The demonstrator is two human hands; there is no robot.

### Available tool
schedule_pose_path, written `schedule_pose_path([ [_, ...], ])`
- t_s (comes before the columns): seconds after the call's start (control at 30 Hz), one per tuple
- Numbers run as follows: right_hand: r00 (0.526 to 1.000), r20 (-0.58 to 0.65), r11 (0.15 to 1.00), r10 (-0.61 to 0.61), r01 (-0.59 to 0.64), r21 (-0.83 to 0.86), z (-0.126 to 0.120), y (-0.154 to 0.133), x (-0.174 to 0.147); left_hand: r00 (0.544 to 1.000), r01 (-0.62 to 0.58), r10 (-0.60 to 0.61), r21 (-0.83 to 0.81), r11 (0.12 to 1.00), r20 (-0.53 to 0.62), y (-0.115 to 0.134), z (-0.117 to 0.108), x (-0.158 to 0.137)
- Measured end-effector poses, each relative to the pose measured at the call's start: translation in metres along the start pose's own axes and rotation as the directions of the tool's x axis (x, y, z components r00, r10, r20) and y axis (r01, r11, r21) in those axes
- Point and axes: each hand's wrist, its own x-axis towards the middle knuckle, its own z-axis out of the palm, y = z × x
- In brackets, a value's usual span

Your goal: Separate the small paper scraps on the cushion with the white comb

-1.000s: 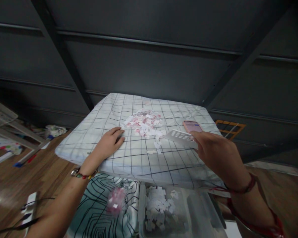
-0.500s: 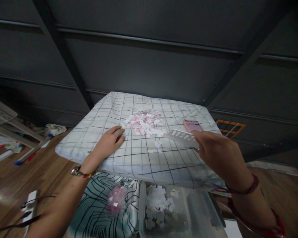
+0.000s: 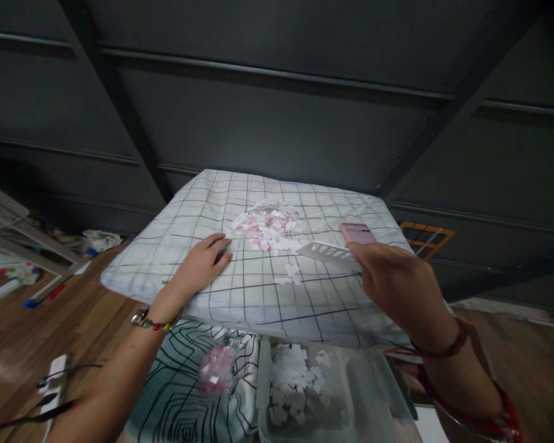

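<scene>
My right hand (image 3: pixel 394 271) grips a flat, light-coloured slotted tool (image 3: pixel 330 251) by its near end. Its far end touches the right edge of a pile of small white and pink paper pieces (image 3: pixel 270 226) on the checked tablecloth (image 3: pixel 240 295). A few white scraps (image 3: pixel 292 271) lie apart, in front of the pile. To the left of the pile, my left hand (image 3: pixel 203 261) rests palm down on the cloth, fingers loosely stretched and holding nothing. Just beyond my right hand lies a pink phone (image 3: pixel 357 233) with its screen lit.
Below the table edge stands a clear plastic bin (image 3: pixel 332 424) with white paper pieces in it. Left of it, a pink bundle (image 3: pixel 216 369) lies on a teal patterned cloth (image 3: pixel 180 394). A power strip (image 3: pixel 54 381) with cables is on the floor. Dark panels (image 3: pixel 268 123) rise behind the table.
My right hand and the slotted tool have shifted left, bringing the tool's tip further onto the pile's right edge. My left hand stays in the same place.
</scene>
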Motion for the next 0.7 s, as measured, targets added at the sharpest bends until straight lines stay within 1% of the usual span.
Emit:
schedule_pose_path([
  [0.1, 1.000, 0.023, 1.000, -0.015, 0.015, 0.006, 0.0013, -0.0005, -0.0004, 1.000, 0.000, 0.000, -0.005, 1.000, -0.004, 0.0001, -0.0001, -0.0002],
  [0.23, 1.000, 0.000, 0.999, -0.018, 0.018, 0.029, -0.0006, -0.0014, -0.0024, 1.000, -0.001, 0.001, -0.006, 1.000, 0.005, 0.0008, -0.0004, 0.0000],
  [0.33, 1.000, -0.021, 1.000, -0.015, 0.015, 0.005, -0.0013, -0.0019, -0.0017, 1.000, 0.000, 0.000, 0.004, 1.000, -0.005, 0.0008, 0.0000, 0.0002],
  [0.57, 1.000, -0.024, 1.000, -0.018, 0.017, -0.011, 0.0039, -0.0031, -0.0017, 1.000, 0.001, -0.001, 0.007, 1.000, 0.009, 0.0015, -0.0007, 0.0000],
  [0.7, 1.000, -0.023, 0.999, -0.018, 0.018, -0.035, 0.0057, -0.0033, -0.0011, 1.000, 0.002, -0.002, 0.006, 1.000, -0.003, 0.0014, -0.0013, -0.0004],
])
